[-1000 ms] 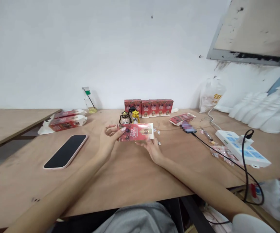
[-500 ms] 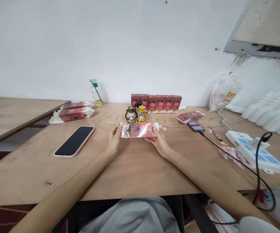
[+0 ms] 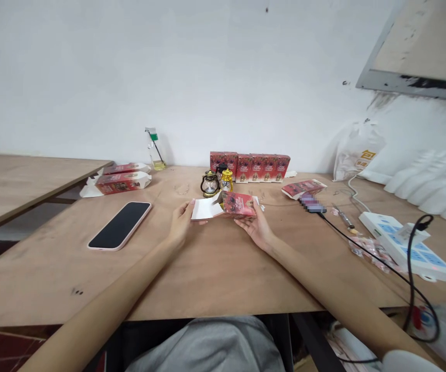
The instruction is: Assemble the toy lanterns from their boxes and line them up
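Between my hands, a little above the table, is a small red printed cardboard box [image 3: 239, 203], its left end open and a white flap sticking out. My left hand [image 3: 181, 221] pinches the white flap at its outer edge. The fingers of my right hand [image 3: 258, 227] close around the box's right end, thumb on top. What lies inside the box is mostly hidden; a bit of yellow shows at the opening. Just behind it stand a bronze-coloured mini lantern [image 3: 209, 184] and a gold mini lantern [image 3: 226, 179], with a black lantern [image 3: 221, 169] partly hidden behind them.
Several red boxes [image 3: 262, 168] line the wall. At left lie more open boxes [image 3: 122, 183], a phone [image 3: 120, 226] and a bottle [image 3: 156, 153]. To the right are another box [image 3: 304, 188], a cabled device [image 3: 313, 203], a soldering iron [image 3: 346, 219] and a power strip [image 3: 409, 245].
The box has swung from a closed-up, flat-on position to a tilted one. Its left end now gapes wider, and the white flap is drawn out to the left.
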A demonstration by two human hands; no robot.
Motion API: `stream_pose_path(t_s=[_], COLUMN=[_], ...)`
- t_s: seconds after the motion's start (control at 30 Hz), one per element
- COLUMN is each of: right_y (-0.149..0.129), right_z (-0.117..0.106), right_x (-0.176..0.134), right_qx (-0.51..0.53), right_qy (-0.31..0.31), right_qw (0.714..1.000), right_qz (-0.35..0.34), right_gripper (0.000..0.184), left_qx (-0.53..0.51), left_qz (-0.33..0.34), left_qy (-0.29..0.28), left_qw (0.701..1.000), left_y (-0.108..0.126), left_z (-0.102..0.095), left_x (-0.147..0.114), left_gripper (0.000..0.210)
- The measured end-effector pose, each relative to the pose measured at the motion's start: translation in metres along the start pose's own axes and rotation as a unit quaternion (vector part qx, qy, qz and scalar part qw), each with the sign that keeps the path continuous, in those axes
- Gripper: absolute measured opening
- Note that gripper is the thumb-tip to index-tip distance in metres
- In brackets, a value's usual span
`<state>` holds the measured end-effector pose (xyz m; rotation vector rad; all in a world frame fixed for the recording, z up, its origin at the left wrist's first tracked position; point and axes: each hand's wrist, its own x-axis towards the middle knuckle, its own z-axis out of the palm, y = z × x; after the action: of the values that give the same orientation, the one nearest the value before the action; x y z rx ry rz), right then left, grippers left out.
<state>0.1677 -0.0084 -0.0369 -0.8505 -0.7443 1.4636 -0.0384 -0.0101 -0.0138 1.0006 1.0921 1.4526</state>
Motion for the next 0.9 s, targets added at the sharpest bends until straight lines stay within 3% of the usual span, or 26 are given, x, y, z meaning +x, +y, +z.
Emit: stream_pose_path(t_s=[0.2, 0.47, 0.53, 0.6, 0.67, 0.77, 0.83, 0.9], right_y=[-0.003, -0.001, -0.001, -0.001, -0.002, -0.002, -0.001, -0.001], right_z=[0.004, 0.005, 0.005, 0.005, 0.005, 0.006, 0.006, 0.006], right_x=[-0.004, -0.006, -0.006, -0.006, -0.006, -0.006, -0.007, -0.007], right_qx=[0.030, -0.003, -0.006, 0.007, 0.026, 0.034, 0.030, 0.025], right_qy=[0.009, -0.021, -0.018, -0.002, 0.011, 0.011, 0.008, 0.008], right_qw=[0.999, 1.000, 1.000, 1.000, 1.000, 0.999, 1.000, 1.000], right_qz=[0.022, 0.004, -0.002, 0.002, 0.007, 0.010, 0.006, -0.002], right_gripper=[0.036, 0.039, 0.038, 0.035, 0.032, 0.032, 0.032, 0.032], left_qx=[0.042, 0.051, 0.059, 0.120, 0.251, 0.434, 0.486, 0.516], left_qz=[-0.033, -0.043, -0.028, 0.046, 0.187, 0.380, 0.436, 0.454], left_qy=[0.032, 0.035, 0.049, 0.071, 0.086, 0.056, 0.031, 0.016], left_qw=[0.998, 0.997, 0.997, 0.989, 0.946, 0.815, 0.756, 0.726], left_y=[-0.007, -0.012, -0.011, -0.008, -0.003, 0.003, 0.006, 0.007], left_z=[-0.009, -0.017, -0.018, -0.018, -0.017, -0.012, -0.008, -0.005], left_x=[0.010, 0.023, 0.022, 0.017, 0.008, -0.008, -0.017, -0.024], left_gripper=[0.023, 0.024, 0.024, 0.025, 0.025, 0.024, 0.025, 0.027])
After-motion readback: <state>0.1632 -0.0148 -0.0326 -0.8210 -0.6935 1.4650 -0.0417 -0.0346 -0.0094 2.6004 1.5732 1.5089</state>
